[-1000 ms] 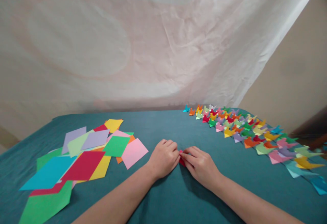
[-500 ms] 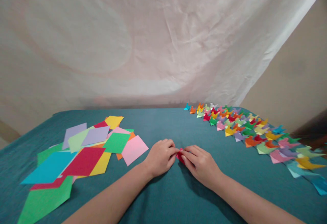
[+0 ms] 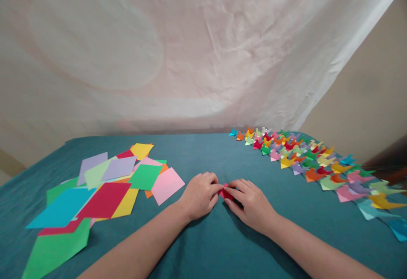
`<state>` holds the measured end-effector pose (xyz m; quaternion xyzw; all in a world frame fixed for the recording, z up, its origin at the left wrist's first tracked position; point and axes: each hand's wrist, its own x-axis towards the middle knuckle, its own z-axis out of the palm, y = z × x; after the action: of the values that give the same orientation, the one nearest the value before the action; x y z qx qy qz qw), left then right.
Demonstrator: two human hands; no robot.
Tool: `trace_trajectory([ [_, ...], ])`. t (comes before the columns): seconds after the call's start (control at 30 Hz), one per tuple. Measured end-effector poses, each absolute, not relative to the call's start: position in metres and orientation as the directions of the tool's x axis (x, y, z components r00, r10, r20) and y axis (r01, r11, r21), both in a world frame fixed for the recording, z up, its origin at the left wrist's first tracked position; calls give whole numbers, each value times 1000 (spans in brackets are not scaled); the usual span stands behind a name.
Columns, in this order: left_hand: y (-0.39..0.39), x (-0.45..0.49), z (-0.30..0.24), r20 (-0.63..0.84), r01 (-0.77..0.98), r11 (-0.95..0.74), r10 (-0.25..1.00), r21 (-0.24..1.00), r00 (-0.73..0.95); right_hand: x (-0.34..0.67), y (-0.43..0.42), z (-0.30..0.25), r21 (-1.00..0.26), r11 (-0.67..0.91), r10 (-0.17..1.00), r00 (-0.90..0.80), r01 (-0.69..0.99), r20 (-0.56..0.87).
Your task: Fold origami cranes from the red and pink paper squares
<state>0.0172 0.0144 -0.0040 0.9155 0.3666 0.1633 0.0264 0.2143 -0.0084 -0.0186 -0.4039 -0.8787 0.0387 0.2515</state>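
Note:
A small piece of folded red paper lies on the teal tablecloth, between my two hands. From its left side, my left hand presses the paper's edge with the fingertips, its other fingers curled under. My right hand covers the right part of the paper, with index finger and thumb on it. The fingers hide much of the paper, so its exact folded shape cannot be made out.
Loose coloured paper sheets overlap in a pile on the left. Rows of small folded paper birds in many colours stand along the right side. Behind the table hangs a pale, wrinkled cloth.
My right thumb has shifted slightly down and away from the index finger, baring a bit more of the red paper. Both hands stay in nearly the same place.

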Motion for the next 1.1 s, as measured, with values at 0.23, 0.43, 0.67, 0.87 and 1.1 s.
trace_trajectory([
  [0.23,14,17,2,224,656,-749,657,92,719,223,-7,-10,-328,714,698,-588,619,408],
  [0.43,13,19,2,210,649,-761,636,9,743,228,2,-19,-341,728,683,-595,594,423],
  [0.67,10,23,3,210,563,-816,532,-129,820,228,5,-23,-344,739,672,-601,579,432],
  [0.87,8,25,3,220,501,-858,469,-118,855,229,7,-25,-326,750,659,-603,576,449],
  [1.1,4,27,9,189,483,-870,460,-103,868,228,9,-25,-346,742,670,-603,575,434],
])
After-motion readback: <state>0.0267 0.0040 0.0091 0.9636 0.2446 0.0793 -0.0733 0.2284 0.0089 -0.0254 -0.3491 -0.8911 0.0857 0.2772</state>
